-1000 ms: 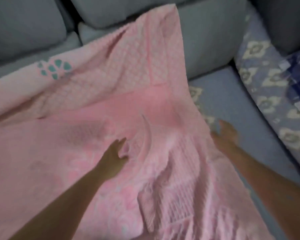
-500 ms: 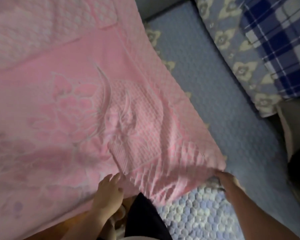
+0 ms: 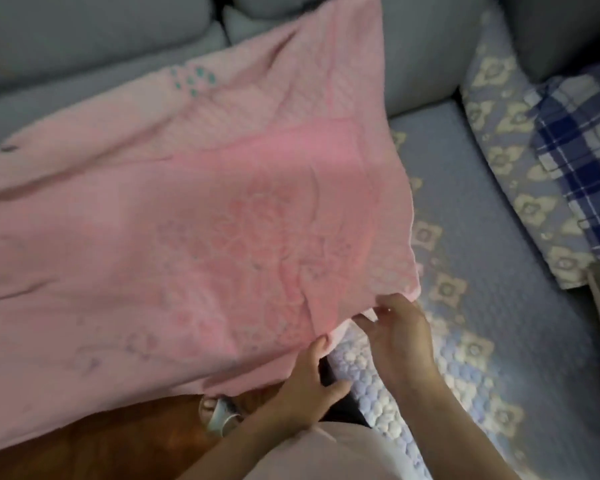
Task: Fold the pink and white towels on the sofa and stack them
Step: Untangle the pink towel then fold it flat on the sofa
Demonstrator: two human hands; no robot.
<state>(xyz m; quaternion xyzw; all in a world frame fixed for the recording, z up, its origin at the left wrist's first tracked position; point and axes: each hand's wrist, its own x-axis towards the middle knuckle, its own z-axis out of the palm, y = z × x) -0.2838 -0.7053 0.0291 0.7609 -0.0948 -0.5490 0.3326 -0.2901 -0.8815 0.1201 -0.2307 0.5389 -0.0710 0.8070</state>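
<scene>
The pink towel (image 3: pixel 222 220) lies spread wide over the sofa seat and up its backrest, with a raised flower pattern and a small teal motif near its far edge. My right hand (image 3: pixel 399 334) pinches the towel's near right corner and holds it slightly off the seat. Just left of it, my left hand (image 3: pixel 309 386) reaches to the towel's near edge. Its fingertip touches the hem and its thumb is spread free. No white towel is in view.
The grey sofa (image 3: pixel 426 50) has a blue quilted flower-print cover (image 3: pixel 482 306) on the seat right of the towel. A blue and white plaid cloth (image 3: pixel 582 150) lies at the right. Wooden floor (image 3: pixel 101 445) and my sandalled foot (image 3: pixel 219 414) show below.
The view has swung back up over the sofa. My right hand has lifted the towel's near right corner, my left hand has moved right toward it, and the towel's wrinkles are pulled flatter.
</scene>
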